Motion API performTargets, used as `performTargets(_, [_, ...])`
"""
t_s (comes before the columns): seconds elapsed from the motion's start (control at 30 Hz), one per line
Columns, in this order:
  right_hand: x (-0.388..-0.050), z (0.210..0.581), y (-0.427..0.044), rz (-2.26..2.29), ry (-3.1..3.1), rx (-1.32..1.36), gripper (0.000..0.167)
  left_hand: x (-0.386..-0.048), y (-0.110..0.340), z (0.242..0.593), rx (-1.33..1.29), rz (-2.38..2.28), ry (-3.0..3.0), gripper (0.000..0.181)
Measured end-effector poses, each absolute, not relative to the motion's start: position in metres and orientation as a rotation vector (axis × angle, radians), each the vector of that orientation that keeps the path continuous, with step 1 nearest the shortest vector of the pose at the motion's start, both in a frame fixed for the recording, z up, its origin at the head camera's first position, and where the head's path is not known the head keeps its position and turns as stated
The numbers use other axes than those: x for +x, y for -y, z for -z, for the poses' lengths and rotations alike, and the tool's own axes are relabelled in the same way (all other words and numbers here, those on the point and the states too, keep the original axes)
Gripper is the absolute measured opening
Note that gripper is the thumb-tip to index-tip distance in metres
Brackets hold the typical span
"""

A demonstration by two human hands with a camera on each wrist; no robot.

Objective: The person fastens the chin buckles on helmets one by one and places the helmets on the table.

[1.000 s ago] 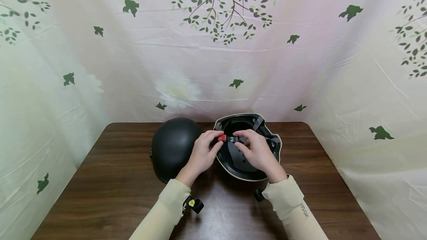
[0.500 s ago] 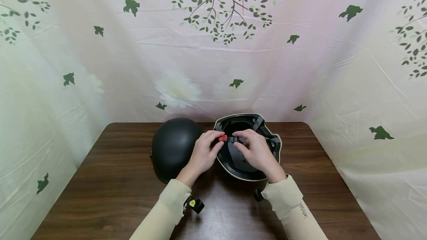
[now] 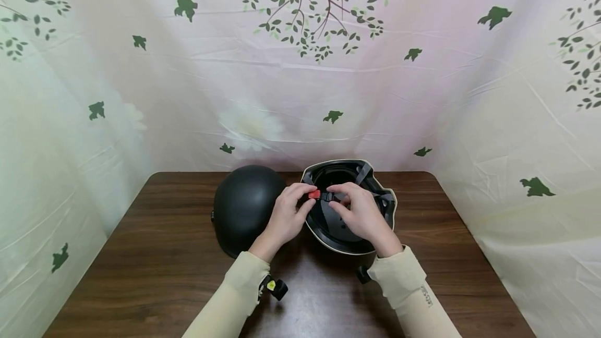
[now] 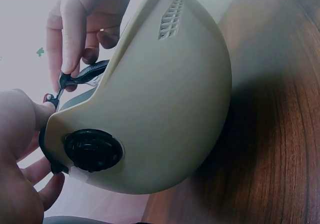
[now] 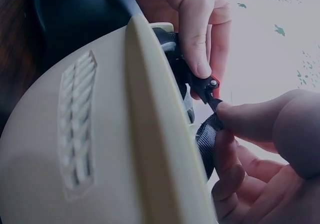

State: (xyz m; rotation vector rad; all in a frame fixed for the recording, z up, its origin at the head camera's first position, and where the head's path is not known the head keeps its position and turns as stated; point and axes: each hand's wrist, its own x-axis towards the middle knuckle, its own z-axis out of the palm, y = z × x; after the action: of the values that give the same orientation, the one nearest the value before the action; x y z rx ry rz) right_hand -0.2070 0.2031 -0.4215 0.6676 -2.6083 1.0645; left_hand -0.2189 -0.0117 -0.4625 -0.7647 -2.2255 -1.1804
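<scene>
A cream helmet lies upside down at the table's far side, its black lining facing up. Over its opening, my left hand pinches the red-and-black buckle of the chin strap between thumb and fingers. My right hand pinches the black strap end facing it. In the right wrist view the dark webbing runs from the right thumb and finger down to the helmet. The two buckle parts meet there; how deeply they fit cannot be seen.
A matte black helmet stands dome up close beside my left hand. Both helmets rest on the brown wooden table. Patterned cloth hangs behind and at both sides. A black dial juts from the cream shell.
The red buckle has shifted slightly right, closer to my right fingertips. Both hands keep their pinch, and the helmets stay where they were.
</scene>
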Motion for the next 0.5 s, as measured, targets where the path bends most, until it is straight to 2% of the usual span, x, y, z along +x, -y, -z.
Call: performTargets(0.5, [-0.206,0.424,-0.21,-1.043,2.595,0.66,0.031,-0.215,0.001,0.466,-0.725,1.168,2.239,0.027])
